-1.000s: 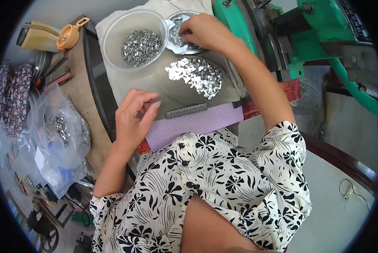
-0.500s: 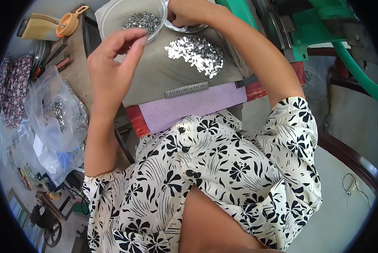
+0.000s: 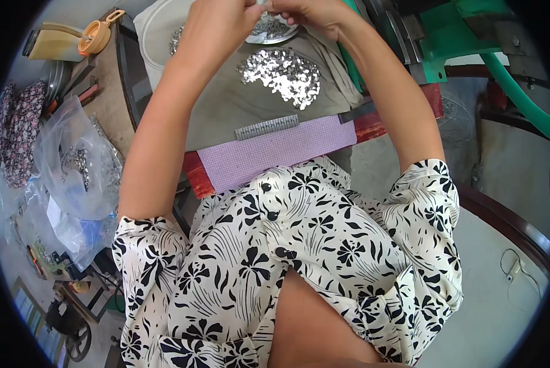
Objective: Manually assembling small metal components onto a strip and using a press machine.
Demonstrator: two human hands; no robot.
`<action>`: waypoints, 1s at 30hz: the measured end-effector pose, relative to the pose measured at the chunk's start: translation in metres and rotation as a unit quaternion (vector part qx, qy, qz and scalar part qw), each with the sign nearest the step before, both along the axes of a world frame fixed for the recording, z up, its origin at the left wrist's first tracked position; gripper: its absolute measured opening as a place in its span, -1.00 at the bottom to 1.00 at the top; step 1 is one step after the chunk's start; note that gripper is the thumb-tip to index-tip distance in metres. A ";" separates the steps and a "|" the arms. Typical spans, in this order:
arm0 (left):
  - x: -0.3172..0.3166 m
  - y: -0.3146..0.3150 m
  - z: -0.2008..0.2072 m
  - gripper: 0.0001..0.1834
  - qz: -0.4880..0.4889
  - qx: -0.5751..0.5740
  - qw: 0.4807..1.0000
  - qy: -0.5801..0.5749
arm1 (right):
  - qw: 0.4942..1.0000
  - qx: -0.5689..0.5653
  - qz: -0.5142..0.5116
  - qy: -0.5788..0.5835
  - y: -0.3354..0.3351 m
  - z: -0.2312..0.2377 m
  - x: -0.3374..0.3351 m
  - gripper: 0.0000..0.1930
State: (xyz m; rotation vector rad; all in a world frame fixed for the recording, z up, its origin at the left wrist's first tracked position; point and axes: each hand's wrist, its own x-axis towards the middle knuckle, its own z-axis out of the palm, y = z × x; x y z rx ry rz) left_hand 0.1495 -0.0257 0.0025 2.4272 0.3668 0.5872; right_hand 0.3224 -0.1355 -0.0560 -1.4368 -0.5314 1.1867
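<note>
At the top edge of the view my left hand (image 3: 221,27) and my right hand (image 3: 315,13) come together, fingertips pinched and touching. Something small and pale shows between them, too small to name. Just below lies a shallow round dish (image 3: 281,40) holding small silvery metal pieces. My left forearm partly covers a clear round plastic tub (image 3: 147,38) with more metal bits inside. Nearer me, a loose pile of shiny flat metal pieces (image 3: 284,76) is spread on the grey-brown cloth (image 3: 216,113). A ridged grey metal strip (image 3: 267,127) lies along the front of it.
A lilac woven cloth (image 3: 278,150) covers the front edge of a red-painted table (image 3: 198,175). Clear plastic bags (image 3: 72,165) with metal parts hang at the left, near an orange strainer-like cup (image 3: 97,37). Green machine framing (image 3: 465,46) stands at the right.
My left hand has moved up and right from beside the tub to meet my right hand. My right hand has lifted off the dish, uncovering its metal pieces.
</note>
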 end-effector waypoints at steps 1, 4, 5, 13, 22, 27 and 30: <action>0.005 0.000 -0.002 -0.76 -0.013 0.012 1.000 0.019 | 1.000 0.000 -0.005 0.009 0.000 0.004 0.000 -0.88; 0.024 0.011 -0.025 -0.76 -0.020 -0.058 0.998 0.016 | 0.999 0.008 -0.038 0.033 0.003 -0.007 0.000 -0.88; 0.029 0.012 -0.026 -0.76 -0.024 -0.087 0.996 0.002 | 0.997 0.007 -0.061 0.053 0.000 -0.002 0.000 -0.88; 0.039 0.026 -0.031 -0.89 -0.057 -0.158 0.986 0.007 | 0.972 0.080 -0.108 0.194 0.000 -0.021 -0.004 -0.89; 0.028 0.016 -0.027 -0.86 -0.002 0.004 0.999 0.034 | 0.985 0.051 -0.090 0.141 -0.006 -0.016 -0.035 -0.80; 0.034 0.018 -0.025 -0.87 -0.004 -0.014 0.999 0.052 | 0.991 0.013 -0.084 0.100 -0.006 -0.003 -0.038 -0.76; 0.035 0.024 -0.033 -0.88 0.006 -0.032 0.999 0.019 | 0.994 -0.013 -0.106 0.030 -0.004 0.006 -0.048 -0.70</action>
